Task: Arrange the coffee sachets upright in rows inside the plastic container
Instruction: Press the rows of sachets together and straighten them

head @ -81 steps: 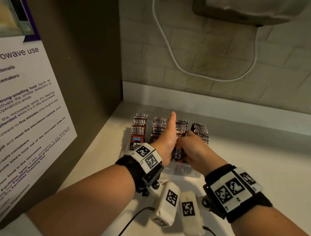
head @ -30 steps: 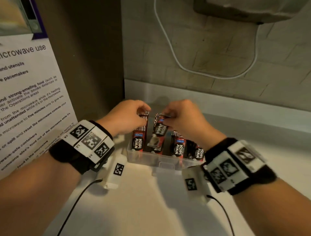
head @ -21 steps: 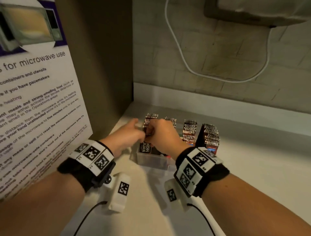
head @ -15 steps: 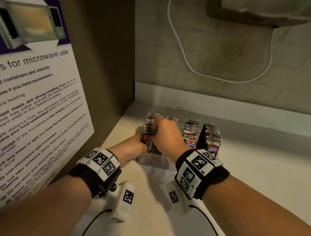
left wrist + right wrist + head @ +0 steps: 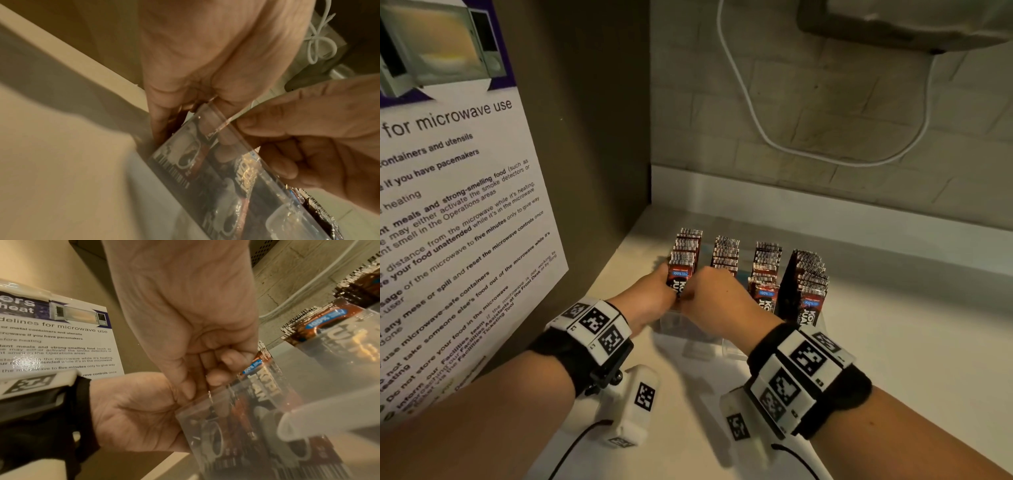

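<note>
A clear plastic container (image 5: 705, 342) stands on the counter with several rows of brown coffee sachets upright in it. Both hands meet at its front-left corner. My left hand (image 5: 654, 298) pinches the front sachets of the leftmost row (image 5: 686, 253) from the left. My right hand (image 5: 712, 294) curls over the rim and pinches the same front sachet (image 5: 252, 368) from the right. In the left wrist view the left hand (image 5: 185, 105) sits at the container's corner (image 5: 257, 162), with the right hand (image 5: 287, 146) beside it. The third row (image 5: 765, 263) and fourth row (image 5: 808, 277) stand untouched.
A cabinet side with a microwave-use poster (image 5: 448, 240) rises close on the left. The tiled wall (image 5: 825, 120) with a white cable (image 5: 756, 120) is behind, and an appliance (image 5: 911, 24) hangs at top right. Pale counter (image 5: 911, 342) stretches right of the container.
Both hands have come down from the tops of the two left rows to the front of the leftmost row. The second row's top now shows.
</note>
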Available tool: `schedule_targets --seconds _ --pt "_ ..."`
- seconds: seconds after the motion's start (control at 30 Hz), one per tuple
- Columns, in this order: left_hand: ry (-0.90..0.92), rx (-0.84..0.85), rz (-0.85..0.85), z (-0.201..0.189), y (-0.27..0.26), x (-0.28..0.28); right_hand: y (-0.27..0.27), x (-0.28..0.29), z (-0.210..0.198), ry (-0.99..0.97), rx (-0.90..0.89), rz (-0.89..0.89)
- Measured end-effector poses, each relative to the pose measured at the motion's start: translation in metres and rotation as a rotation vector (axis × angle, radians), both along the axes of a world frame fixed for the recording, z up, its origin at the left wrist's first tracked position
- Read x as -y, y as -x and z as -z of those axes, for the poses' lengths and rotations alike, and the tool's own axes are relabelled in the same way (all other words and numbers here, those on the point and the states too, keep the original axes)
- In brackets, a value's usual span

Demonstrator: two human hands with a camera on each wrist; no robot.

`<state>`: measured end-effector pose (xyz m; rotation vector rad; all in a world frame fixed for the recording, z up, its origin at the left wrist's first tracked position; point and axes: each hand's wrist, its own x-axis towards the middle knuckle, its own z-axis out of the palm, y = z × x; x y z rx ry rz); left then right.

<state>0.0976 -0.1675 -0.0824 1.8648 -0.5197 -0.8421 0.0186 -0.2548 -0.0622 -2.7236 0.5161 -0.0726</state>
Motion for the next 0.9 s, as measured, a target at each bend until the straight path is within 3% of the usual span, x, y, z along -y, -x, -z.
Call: schedule_targets --seconds 0.3,0.43,0.63,0.77,0.83,0.9 --pt "0.091 -0.045 0.072 -0.005 -0.001 -0.005 0.001 -0.006 -0.005 -0.009 -0.054 -0.035" --pt "0.072 -0.066 0.088 -0.005 -0.003 -0.007 0.021 0.000 -0.031 -0.129 0.060 -0.004" --pt "0.083 -0.040 -0.045 -0.036 0.009 -0.013 0.070 0.057 -0.061 -0.156 0.349 0.300" --pt "0.352 0.169 -0.188 -0.070 0.038 -0.004 0.099 0.100 -0.054 -0.244 0.498 0.527" --pt "0.491 0.091 -0.120 -0.079 0.059 0.009 0.108 0.110 -0.045 -0.416 0.587 0.590" --pt "0.514 -0.122 0.028 -0.082 0.081 0.029 0.114 0.112 -0.033 -0.569 0.642 0.621"
